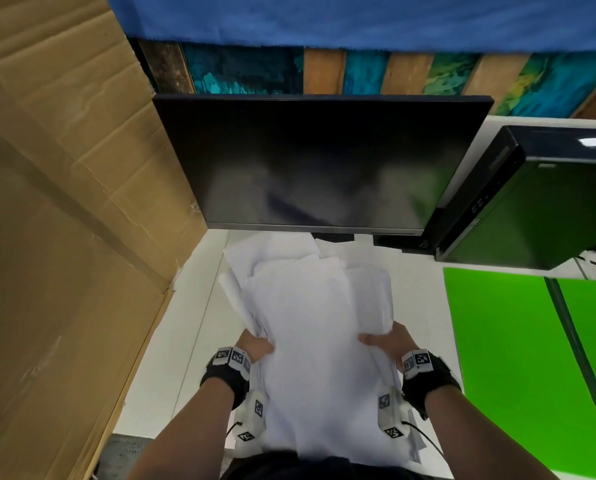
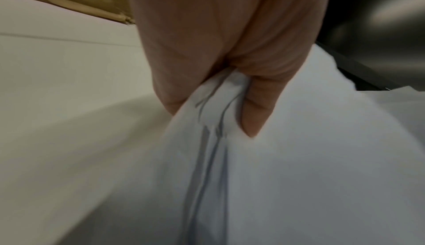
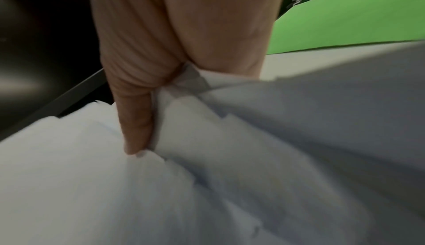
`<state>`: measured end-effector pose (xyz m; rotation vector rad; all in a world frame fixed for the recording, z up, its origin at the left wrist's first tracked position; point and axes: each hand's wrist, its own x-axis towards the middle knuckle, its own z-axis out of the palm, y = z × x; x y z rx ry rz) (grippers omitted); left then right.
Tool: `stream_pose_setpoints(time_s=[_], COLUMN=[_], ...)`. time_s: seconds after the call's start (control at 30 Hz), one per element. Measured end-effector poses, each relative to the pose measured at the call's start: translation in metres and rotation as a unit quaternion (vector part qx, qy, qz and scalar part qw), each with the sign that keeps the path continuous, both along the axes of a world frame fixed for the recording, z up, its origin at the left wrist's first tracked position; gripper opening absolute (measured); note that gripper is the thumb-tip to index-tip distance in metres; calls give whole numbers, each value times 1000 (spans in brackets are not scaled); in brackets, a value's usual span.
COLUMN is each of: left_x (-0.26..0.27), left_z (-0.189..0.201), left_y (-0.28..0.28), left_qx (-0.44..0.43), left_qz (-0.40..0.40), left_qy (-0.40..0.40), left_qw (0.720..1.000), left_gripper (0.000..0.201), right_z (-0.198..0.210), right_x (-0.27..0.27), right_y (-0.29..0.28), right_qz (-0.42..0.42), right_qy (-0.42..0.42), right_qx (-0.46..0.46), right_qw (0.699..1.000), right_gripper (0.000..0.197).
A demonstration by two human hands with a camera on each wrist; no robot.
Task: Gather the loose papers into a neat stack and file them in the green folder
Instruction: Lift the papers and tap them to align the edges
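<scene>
A loose bundle of white papers [image 1: 310,327] is lifted off the white desk between both hands, its sheets uneven and fanned at the far end. My left hand [image 1: 256,344] grips the bundle's left edge, thumb on top [image 2: 255,114] and fingers beneath the sheets [image 2: 218,140]. My right hand [image 1: 384,341] pinches the right edge of the papers [image 3: 207,158], thumb [image 3: 135,121] pressed on top. The green folder [image 1: 518,358] lies open flat on the desk to the right, also in the right wrist view [image 3: 345,18].
A dark monitor [image 1: 317,161] stands close behind the papers. A black computer case [image 1: 525,199] sits at the right rear above the folder. A tall cardboard sheet [image 1: 64,220] walls off the left. The white desk [image 1: 171,341] shows to the left of the bundle.
</scene>
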<state>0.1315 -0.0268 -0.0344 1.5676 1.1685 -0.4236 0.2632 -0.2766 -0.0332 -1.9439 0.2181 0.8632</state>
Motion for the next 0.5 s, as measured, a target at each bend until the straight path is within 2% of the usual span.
stream_pose_setpoints(time_s=[0.07, 0.13, 0.17, 0.2, 0.27, 0.33, 0.43, 0.5], left_x=[-16, -28, -32, -36, -40, -40, -22, -1], left_z=[-2, -12, -16, -16, 12, 33, 73, 112], left_y=[2, 8, 12, 15, 14, 16, 17, 11], left_qx=[-28, -71, -93, -114, -150, -166, -65, -43], left_qz=[11, 20, 27, 32, 43, 43, 40, 71], left_qy=[10, 7, -6, -20, -56, -104, -159, -281], left_qw=[1000, 997, 995, 993, 986, 980, 984, 956], left_gripper=[42, 71, 75, 72, 60, 62, 72, 67], right_z=[-1, -3, -2, -1, 5, 19, 64, 110], right_x=[-5, -9, -12, -13, -12, -8, 3, 12], right_y=[-6, -12, -13, -15, -18, -17, -8, 3], right_qz=[-5, 19, 42, 56, 53, 42, 24, -6], right_qy=[10, 33, 42, 51, 45, 2, -118, -201], right_qx=[31, 73, 90, 97, 103, 104, 131, 176], right_qw=[999, 997, 994, 992, 992, 994, 984, 964], right_gripper=[79, 101, 104, 102, 95, 91, 70, 57])
